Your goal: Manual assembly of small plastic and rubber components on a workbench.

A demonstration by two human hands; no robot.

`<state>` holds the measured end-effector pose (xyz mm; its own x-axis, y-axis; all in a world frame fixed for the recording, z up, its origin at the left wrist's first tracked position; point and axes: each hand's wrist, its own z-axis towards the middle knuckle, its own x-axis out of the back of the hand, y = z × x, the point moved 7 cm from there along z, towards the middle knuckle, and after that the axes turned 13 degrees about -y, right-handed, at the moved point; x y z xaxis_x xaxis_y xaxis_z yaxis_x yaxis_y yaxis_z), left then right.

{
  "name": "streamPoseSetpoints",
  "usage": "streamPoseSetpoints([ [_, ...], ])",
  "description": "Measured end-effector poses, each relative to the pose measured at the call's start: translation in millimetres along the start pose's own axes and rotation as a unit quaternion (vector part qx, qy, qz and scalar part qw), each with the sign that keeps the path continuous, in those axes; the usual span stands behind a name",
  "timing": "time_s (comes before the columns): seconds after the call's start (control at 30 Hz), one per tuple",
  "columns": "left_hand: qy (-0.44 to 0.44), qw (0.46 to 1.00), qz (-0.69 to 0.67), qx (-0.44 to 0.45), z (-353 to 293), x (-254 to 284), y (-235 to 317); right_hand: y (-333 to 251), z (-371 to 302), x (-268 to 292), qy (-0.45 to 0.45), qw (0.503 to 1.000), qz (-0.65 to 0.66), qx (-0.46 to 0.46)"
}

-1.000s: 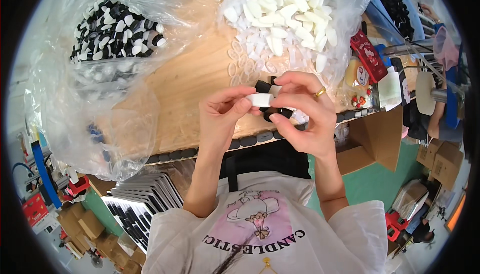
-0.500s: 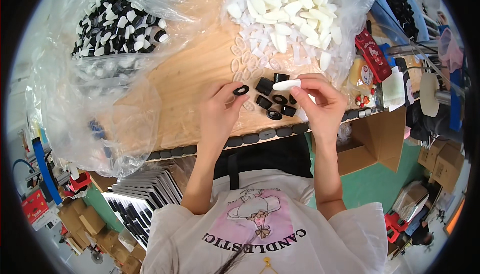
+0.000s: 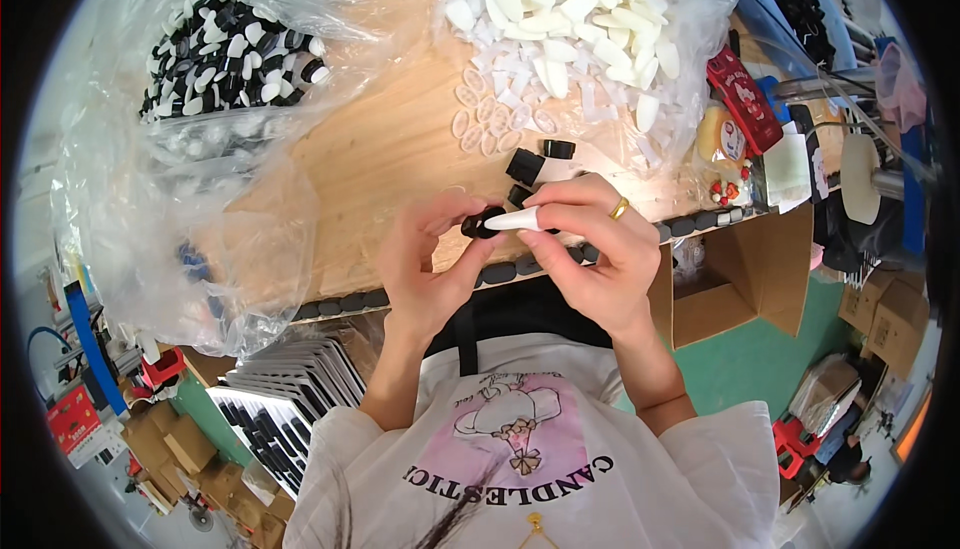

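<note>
My left hand [image 3: 428, 261] pinches a small black oval ring [image 3: 482, 224] between thumb and fingers, near the table's front edge. My right hand [image 3: 602, 249], with a gold ring on one finger, grips a flat white tapered piece [image 3: 514, 220]. Its narrow tip meets the black ring; whether it has entered the hole cannot be made out. Just beyond the hands are black oval caps [image 3: 525, 166], some partly covered by my right hand. Clear oval rings [image 3: 490, 117] lie farther up the table, beside a heap of white tapered pieces [image 3: 590, 14] on clear plastic.
A heap of black-and-white parts [image 3: 230, 54] lies on a plastic bag at far left. Dark blocks [image 3: 500, 272] line the table's front edge. To the right are a red case [image 3: 744, 99], a blue bin [image 3: 768, 11] and, below, an open cardboard box [image 3: 735, 289].
Both hands have come together and nearer to me. The white piece in my right hand has moved left and down, to the black ring in my left hand.
</note>
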<state>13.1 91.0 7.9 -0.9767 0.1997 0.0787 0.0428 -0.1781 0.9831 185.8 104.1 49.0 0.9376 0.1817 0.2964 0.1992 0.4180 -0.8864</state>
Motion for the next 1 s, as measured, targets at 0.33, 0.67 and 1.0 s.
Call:
streamPoseSetpoints([
  [0.33,-0.017,0.997,-0.034,-0.073,-4.3,1.5,9.5,-20.1,3.3,-7.0,-0.008,0.991,-0.099,0.088],
  [0.67,-0.018,0.993,-0.064,-0.097,-3.8,0.5,13.3,-22.2,1.6,-7.2,0.019,0.992,-0.087,0.09],
  [1.0,0.091,0.996,-0.005,0.011,0.8,-6.6,1.5,58.5,-20.4,-33.6,0.015,0.843,0.491,-0.22],
])
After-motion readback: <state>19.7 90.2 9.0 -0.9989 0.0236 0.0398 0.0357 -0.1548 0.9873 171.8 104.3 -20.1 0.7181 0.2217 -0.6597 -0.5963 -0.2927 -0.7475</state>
